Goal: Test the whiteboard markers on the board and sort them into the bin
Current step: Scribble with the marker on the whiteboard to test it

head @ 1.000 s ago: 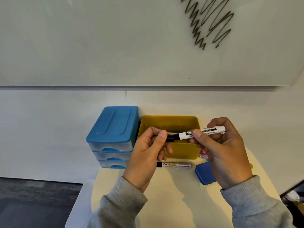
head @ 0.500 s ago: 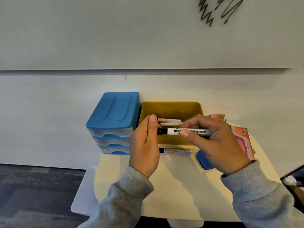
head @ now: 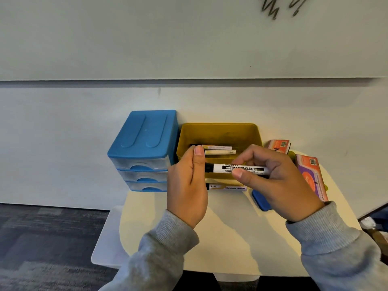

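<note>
Carpet (head: pixel 48 244), dark grey and patterned, fills the lower left below a pale wall, and your pale yellow worktop (head: pixel 231 238) stands against that wall. At its back left sits a blue drawer unit (head: pixel 144 148) with three clear drawers; what they hold is too blurred to tell. Your left hand (head: pixel 188 190) grips the black cap end of the marker (head: pixel 241 168), and that cap is mostly hidden behind your thumb. The marker lies level, just in front of the yellow bin (head: pixel 218 131), whose front wall it covers. Inside the bin you can make out two markers, their left ends hidden by your left hand. A second marker (head: pixel 226 187) lies on the worktop below, partly covered by both hands. Your right hand (head: pixel 279 181) pinches the held marker's barrel. A blue eraser (head: pixel 261 201) peeks from under that hand. Two orange boxes (head: pixel 310 175) lie at the right. The whiteboard (head: pixel 189 38) spans the top, its black scribble (head: pixel 273 11) cut off by the edge.
</note>
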